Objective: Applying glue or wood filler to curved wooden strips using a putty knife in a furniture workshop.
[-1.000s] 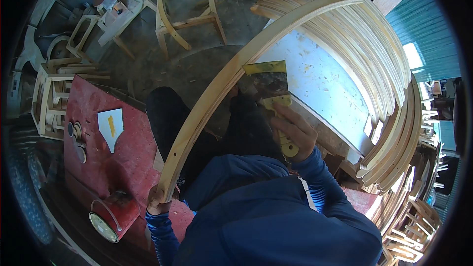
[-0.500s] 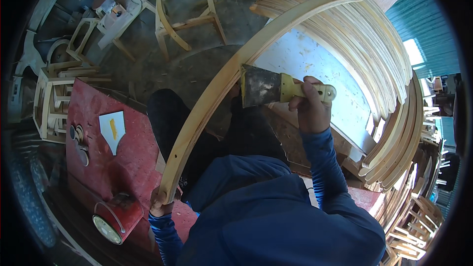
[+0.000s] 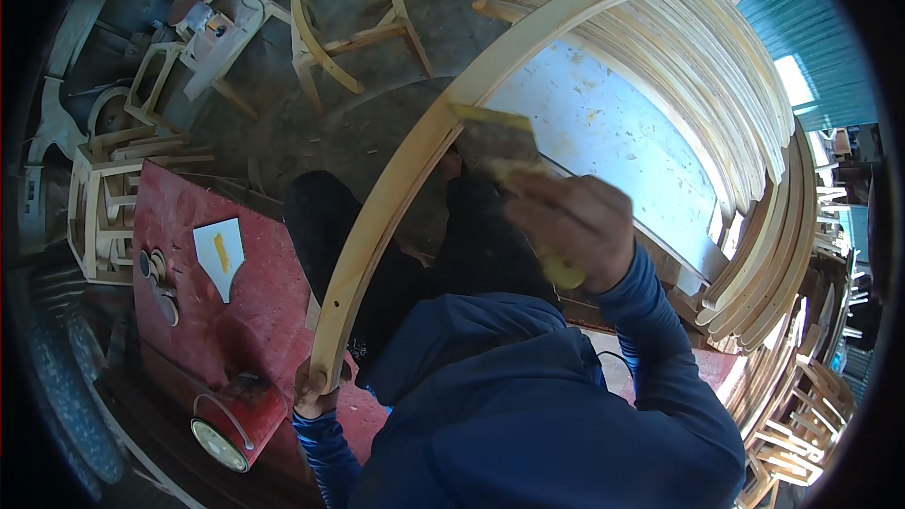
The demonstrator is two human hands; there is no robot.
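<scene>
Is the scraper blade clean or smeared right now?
Smeared: a yellow streak lines the front edge of the scraper blade, held out by the right hand. Motion blur hides whether the rest is clean.

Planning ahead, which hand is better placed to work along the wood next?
Probably your right hand: it holds the putty knife, blade by the curved wooden strip, while your left hand holds the strip's near end.

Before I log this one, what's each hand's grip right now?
Left hand: closed, holding the curved wood strip by its near end.
Right hand: closed, holding the scraper.
</scene>
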